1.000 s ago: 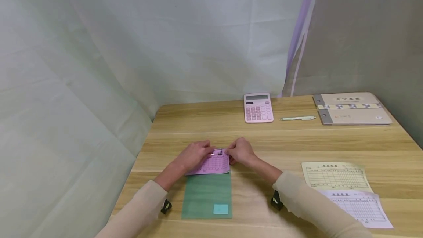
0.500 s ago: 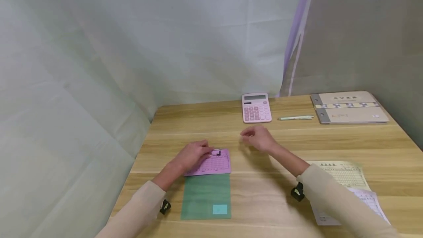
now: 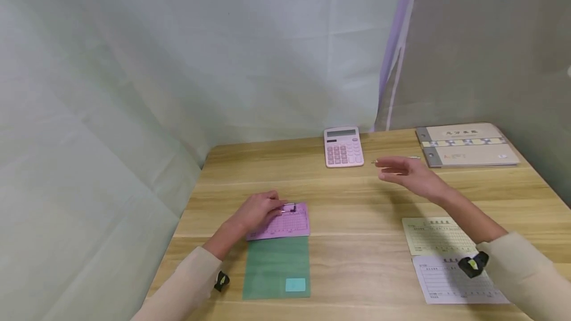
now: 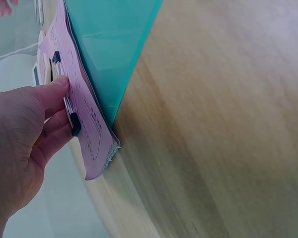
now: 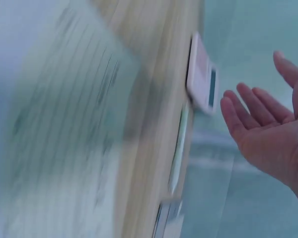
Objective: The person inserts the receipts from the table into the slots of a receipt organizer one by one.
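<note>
- Lying across the far end of a green sheet (image 3: pixel 276 264) is the pink slip stack (image 3: pixel 292 224), its corner curling up from the table in the left wrist view.
- At its far edge sits a black-ended metal clip (image 4: pixel 75 125); the left hand (image 3: pixel 260 211) pinches its wire part between thumb and fingers.
- The right hand (image 3: pixel 414 177) holds nothing; its fingers are spread loosely, and it hangs in front of the pen (image 5: pixel 179 151), apparently without touching it.
- Nearer the person on the right lie a yellowish slip (image 3: pixel 430 237) and a white slip (image 3: pixel 439 281), the latter partly behind the sleeve.
- Likely trouble: a tug by the left hand on the clip could skew the pink slips against the green sheet; a low sweep of the right sleeve could drag the loose slips.
- A second ago the right hand was at the pink stack's right edge; now it is well apart, farther right, while the left has stayed put.
</note>
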Available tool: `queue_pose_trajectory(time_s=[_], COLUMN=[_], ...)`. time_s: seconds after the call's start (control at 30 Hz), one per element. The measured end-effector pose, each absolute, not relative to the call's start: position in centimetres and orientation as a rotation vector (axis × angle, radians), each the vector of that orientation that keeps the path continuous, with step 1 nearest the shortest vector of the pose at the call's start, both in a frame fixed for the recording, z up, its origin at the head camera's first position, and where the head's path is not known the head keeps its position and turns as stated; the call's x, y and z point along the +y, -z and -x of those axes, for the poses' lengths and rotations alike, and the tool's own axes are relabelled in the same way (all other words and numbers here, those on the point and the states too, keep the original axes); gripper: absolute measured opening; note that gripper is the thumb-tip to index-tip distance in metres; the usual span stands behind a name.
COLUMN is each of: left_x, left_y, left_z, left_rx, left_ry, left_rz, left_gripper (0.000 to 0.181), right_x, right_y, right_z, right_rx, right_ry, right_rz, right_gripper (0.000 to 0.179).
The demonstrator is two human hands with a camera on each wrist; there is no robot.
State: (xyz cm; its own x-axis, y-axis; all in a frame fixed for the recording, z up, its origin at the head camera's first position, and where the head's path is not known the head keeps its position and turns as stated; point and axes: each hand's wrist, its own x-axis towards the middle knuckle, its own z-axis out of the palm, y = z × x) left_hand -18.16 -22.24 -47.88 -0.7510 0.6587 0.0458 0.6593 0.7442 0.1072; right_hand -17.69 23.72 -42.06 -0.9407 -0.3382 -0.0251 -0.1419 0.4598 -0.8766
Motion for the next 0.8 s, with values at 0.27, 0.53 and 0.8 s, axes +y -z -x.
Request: queue_pose_trajectory(time_s=[0.27,0.53,0.8], left_x=[-22.1,-22.3,-22.2], left_y=[47.7,47.8,47.7], left_z=[18.0,18.0,18.0], left_rx=[-2.936,-2.93,-2.915], left_ry=[0.204,0.212,0.225], left_rz=[1.1,1.103,1.118], left_gripper=[0.032,0.032,0.032], right_x=[31.6,37.2,39.8], right_y=[43.2,45.8,47.9], right_z=[14.7,12.0,10.1], right_rx=[2.634,2.633,2.694], right_ry=[1.3,1.228,1.203], right_rz=[0.448,0.422,0.343], right_gripper=[0.062,0.052,0.047])
